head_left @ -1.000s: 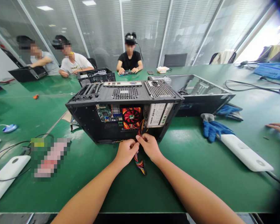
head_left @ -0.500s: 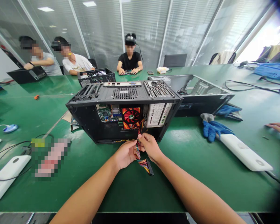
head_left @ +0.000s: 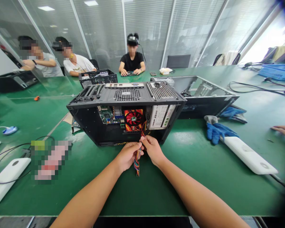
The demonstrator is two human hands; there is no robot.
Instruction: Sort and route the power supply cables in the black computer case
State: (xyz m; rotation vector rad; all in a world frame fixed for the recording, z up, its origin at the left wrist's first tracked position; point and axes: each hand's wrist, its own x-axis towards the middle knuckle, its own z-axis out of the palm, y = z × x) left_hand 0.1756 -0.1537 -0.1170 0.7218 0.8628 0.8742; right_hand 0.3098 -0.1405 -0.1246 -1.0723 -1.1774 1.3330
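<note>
A bundle of multicoloured power cables (head_left: 136,163) hangs between my hands, its lower end dangling over the green table. My left hand (head_left: 129,155) is closed around the bundle. Just above and to the right, my right hand (head_left: 152,148) pinches the same cables. The bundle runs up into an open black computer case (head_left: 85,122) lying in front of me. Inside it show a red cooling fan (head_left: 133,119), a green motherboard (head_left: 106,115) and a white-labelled power supply (head_left: 161,117). My fingers hide the middle of the bundle.
A second computer case (head_left: 204,106) stands behind on the right. Blue gloves (head_left: 216,131) lie beside a white power strip (head_left: 250,155); another white power strip (head_left: 9,180) is at left. Several people sit around the table, and someone's hand (head_left: 283,131) rests at the right edge.
The cable bundle's free end swung right, then back left to hang nearly straight down. My left hand shifted its hold on the cables. At far left, a co-worker's case moved left.
</note>
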